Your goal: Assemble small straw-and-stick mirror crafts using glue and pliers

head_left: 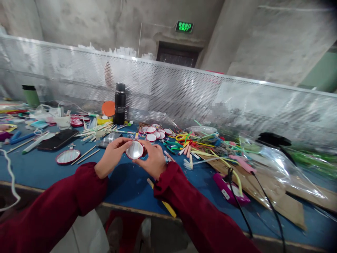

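The left hand (pixel 113 156) pinches the near-left edge of a small round mirror (pixel 134 150), and the right hand (pixel 154 159) grasps it from the other side, thumb along the lower rim. I see the mirror held up between the two, its pale face tilted toward the person and its red rim showing around it. It sits in front of the blue surface (pixel 126 191); whether it touches, I can't tell. Both arms wear dark red sleeves (pixel 91 189).

Just beyond the hands lies a heap of similar red-rimmed discs (pixel 151 137). Left of the left hand, a bigger oval mirror (pixel 67 157) lies flat, thin wooden sticks (pixel 85 155) beside it and a dark phone (pixel 58 139) behind. A black bottle (pixel 120 105) stands upright farther back, next to an orange disc (pixel 108 108).

By the right sleeve a yellow stick (pixel 170 209) reaches the near edge. Over to the right are short marker-like pieces (pixel 189 150), a purple box (pixel 229 189), a pink tool (pixel 242 163) with a black cable, a flat piece of cardboard (pixel 288 209) and clear plastic (pixel 279 161). A perforated metal panel (pixel 171 93) runs behind it all, and a green exit sign (pixel 184 27) glows above a doorway.
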The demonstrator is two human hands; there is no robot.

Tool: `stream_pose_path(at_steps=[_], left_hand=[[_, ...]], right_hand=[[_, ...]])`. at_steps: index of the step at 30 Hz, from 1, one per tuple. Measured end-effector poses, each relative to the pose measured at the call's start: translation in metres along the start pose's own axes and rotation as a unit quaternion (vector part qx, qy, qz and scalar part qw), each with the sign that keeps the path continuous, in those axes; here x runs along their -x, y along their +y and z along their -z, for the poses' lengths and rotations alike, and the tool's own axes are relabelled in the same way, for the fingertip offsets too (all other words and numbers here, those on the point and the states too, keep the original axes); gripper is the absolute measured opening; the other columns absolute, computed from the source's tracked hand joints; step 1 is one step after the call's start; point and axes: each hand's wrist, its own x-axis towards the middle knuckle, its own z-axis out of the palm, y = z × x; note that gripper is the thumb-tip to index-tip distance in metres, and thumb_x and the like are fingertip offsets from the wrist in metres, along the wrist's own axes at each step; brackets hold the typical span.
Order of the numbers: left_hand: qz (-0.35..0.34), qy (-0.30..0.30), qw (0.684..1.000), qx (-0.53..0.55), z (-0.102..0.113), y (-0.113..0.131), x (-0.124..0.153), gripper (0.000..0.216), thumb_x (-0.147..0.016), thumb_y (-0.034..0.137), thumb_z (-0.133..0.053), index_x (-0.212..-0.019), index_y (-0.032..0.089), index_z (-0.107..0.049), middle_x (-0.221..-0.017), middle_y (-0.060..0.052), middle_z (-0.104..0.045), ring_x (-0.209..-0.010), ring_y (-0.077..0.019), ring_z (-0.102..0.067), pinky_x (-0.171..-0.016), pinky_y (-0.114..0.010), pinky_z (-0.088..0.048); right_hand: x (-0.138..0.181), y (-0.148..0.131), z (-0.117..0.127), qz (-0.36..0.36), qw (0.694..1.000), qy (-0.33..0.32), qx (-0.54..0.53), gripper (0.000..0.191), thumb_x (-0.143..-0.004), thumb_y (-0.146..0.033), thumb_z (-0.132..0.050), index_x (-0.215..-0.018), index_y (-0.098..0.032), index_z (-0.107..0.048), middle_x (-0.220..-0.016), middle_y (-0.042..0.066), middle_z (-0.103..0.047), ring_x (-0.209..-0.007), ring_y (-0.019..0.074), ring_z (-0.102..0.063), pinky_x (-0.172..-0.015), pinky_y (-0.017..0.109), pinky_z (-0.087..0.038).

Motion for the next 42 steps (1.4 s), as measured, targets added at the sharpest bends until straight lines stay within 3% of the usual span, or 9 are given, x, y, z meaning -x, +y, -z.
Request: stream_pose_path(at_steps=[11,20,26,33,42], left_hand=[[-0.027,0.024,0.997,-0.062,0.0004,0.0051,0.0015,0.033,-0.071,0.047,-0.077,-0.079,0.016,-0.068,-0.072,0.000,-0.063,-0.066,-0.0140,-0.053,-0.062,-0.026,-0.040],[-0.042,0.020,0.996,-0.082,0.0023,0.0041,0.0015,0.025,-0.073,0.041,-0.074,-0.075,0.017,-0.067,-0.068,0.001,-0.060,-0.064,-0.0136,-0.051,-0.060,-0.026,-0.038],[-0.045,0.020,0.995,-0.088,0.0032,0.0024,0.0008,0.021,-0.076,0.038,-0.071,-0.075,0.017,-0.067,-0.070,0.001,-0.060,-0.066,-0.0139,-0.052,-0.061,-0.026,-0.039],[-0.038,0.014,0.997,-0.072,0.0030,0.0042,0.0008,0.025,-0.075,0.042,-0.073,-0.077,0.017,-0.069,-0.073,0.000,-0.064,-0.069,-0.0148,-0.054,-0.065,-0.026,-0.042],[-0.015,-0.003,0.999,-0.029,0.0006,0.0040,0.0012,0.041,-0.071,0.051,-0.078,-0.095,0.018,-0.073,-0.094,-0.005,-0.073,-0.086,-0.0207,-0.064,-0.076,-0.030,-0.049]], right_hand=[[0.0007,-0.0022,-0.0010,0.012,1.000,-0.014,0.002,0.061,-0.075,-0.043,-0.077,-0.131,-0.030,-0.057,-0.123,0.003,-0.072,-0.108,0.0252,-0.067,-0.101,0.044,-0.036],[0.0014,-0.0029,-0.0009,0.009,1.000,-0.017,-0.003,0.060,-0.074,-0.041,-0.078,-0.129,-0.026,-0.058,-0.111,0.003,-0.076,-0.097,0.0254,-0.070,-0.099,0.045,-0.034],[0.0013,-0.0017,-0.0014,0.002,1.000,-0.024,0.001,0.059,-0.075,-0.044,-0.077,-0.129,-0.028,-0.058,-0.108,0.002,-0.076,-0.096,0.0232,-0.069,-0.101,0.044,-0.033],[0.0010,-0.0017,-0.0006,0.007,1.000,-0.015,0.003,0.059,-0.075,-0.044,-0.078,-0.128,-0.030,-0.057,-0.120,0.002,-0.073,-0.104,0.0234,-0.068,-0.102,0.044,-0.033],[0.0010,0.0015,-0.0024,0.002,1.000,-0.002,0.015,0.064,-0.075,-0.046,-0.077,-0.133,-0.031,-0.055,-0.121,0.003,-0.072,-0.106,0.0244,-0.067,-0.104,0.045,-0.034]])
